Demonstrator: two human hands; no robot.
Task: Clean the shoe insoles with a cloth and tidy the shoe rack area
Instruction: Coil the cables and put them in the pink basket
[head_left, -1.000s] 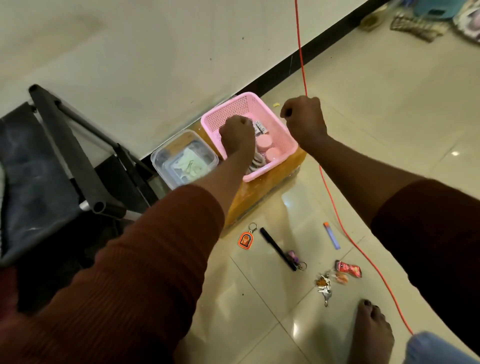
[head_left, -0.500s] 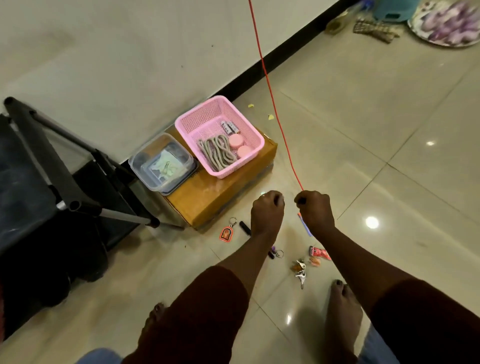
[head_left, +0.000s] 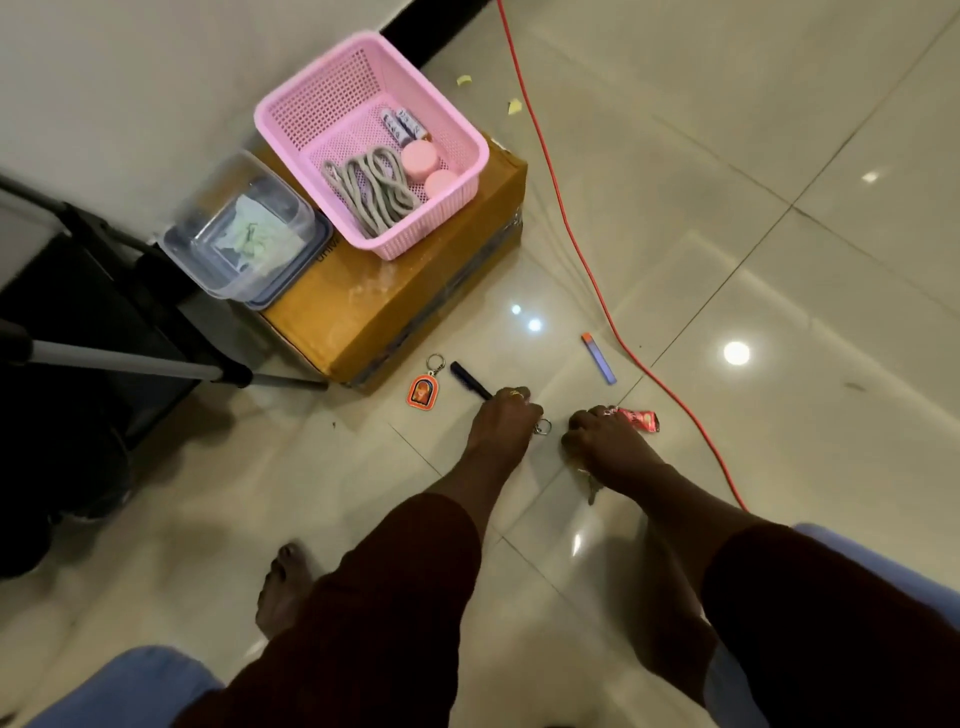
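Left hand (head_left: 501, 423): grip clenched, knuckles up, pinching a metal ring (head_left: 543, 427) that protrudes at its thumb side, with the fingers over the near end of a black comb (head_left: 467, 378). Right hand (head_left: 610, 441): fingers curled down over a bunch of keys (head_left: 592, 488), fingertips touching a red sachet (head_left: 641, 419); I cannot tell whether this grip has closed on anything. The insoles and the cloth are not in view, so I read the step as tidying, with this loose clutter as the task's thing. I judge it all light: the keys are stiff and likely to skate on the tile, so I would lift them by their ring; the sachet is soft and best pinched at an edge; the comb is rigid and can be taken mid-length. An orange key fob (head_left: 421, 391) lies just beside the comb, a purple stick (head_left: 600, 359) well apart. The floor (head_left: 727, 234) is glossy tile. A cardboard box (head_left: 384, 306) carries a pink basket (head_left: 311, 93) and a clear container (head_left: 244, 234). An orange cable (head_left: 566, 218) crosses the tiles; a black frame (head_left: 104, 312), perhaps the shoe rack, stands at left.
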